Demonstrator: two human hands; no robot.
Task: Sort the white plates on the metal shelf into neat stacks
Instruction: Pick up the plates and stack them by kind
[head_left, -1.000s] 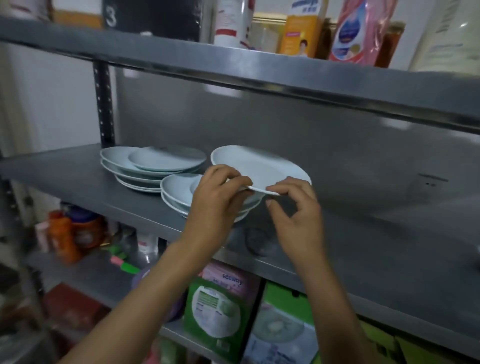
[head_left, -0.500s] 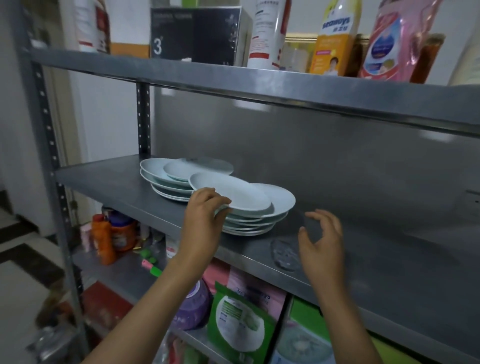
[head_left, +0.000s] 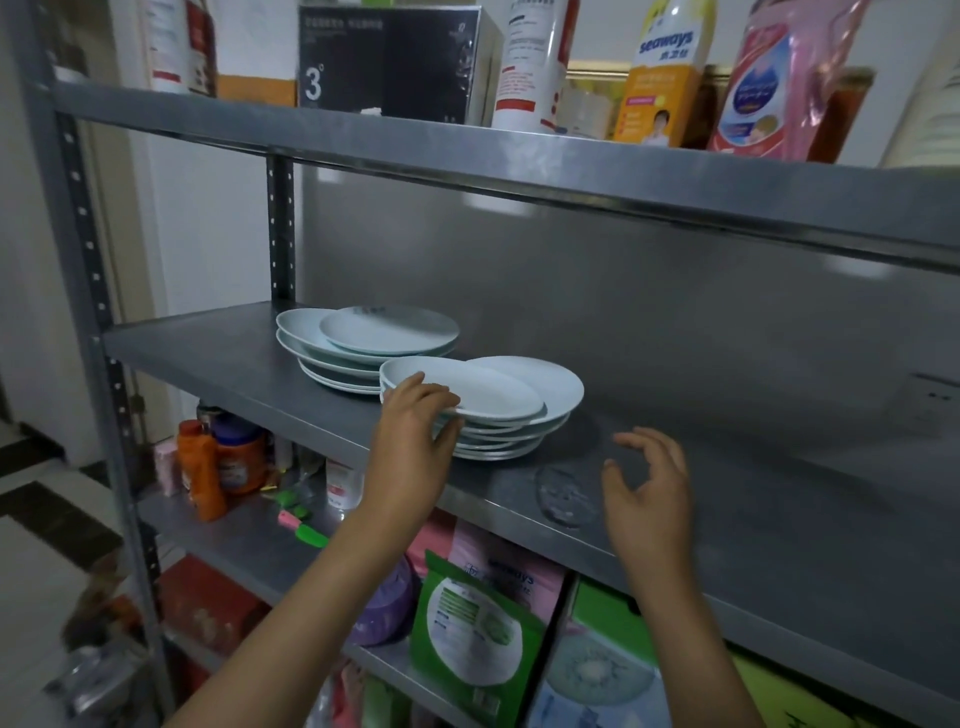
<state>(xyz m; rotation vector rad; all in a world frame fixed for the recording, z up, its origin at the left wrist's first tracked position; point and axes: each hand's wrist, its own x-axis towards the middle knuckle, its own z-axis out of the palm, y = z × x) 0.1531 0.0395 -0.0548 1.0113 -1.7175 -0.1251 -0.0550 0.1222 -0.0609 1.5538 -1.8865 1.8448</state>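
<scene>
Two piles of white plates stand on the metal shelf. The back pile has a smaller plate lying off-centre on top. The front pile carries a top plate shifted to the left. My left hand grips the left rim of that top plate, fingers over the edge and thumb under it. My right hand hovers over the bare shelf to the right of the pile, its fingers loosely curled and holding nothing.
The upper shelf holds a black box, bottles and a pink refill pouch. Below are orange bottles, a green bag and boxes. A grey upright post stands at the left. A round smudge marks the shelf.
Both hands set the lifted plate down on the front pile. My right hand let go and drew back to the right; my left hand stays on the plate's left rim.
</scene>
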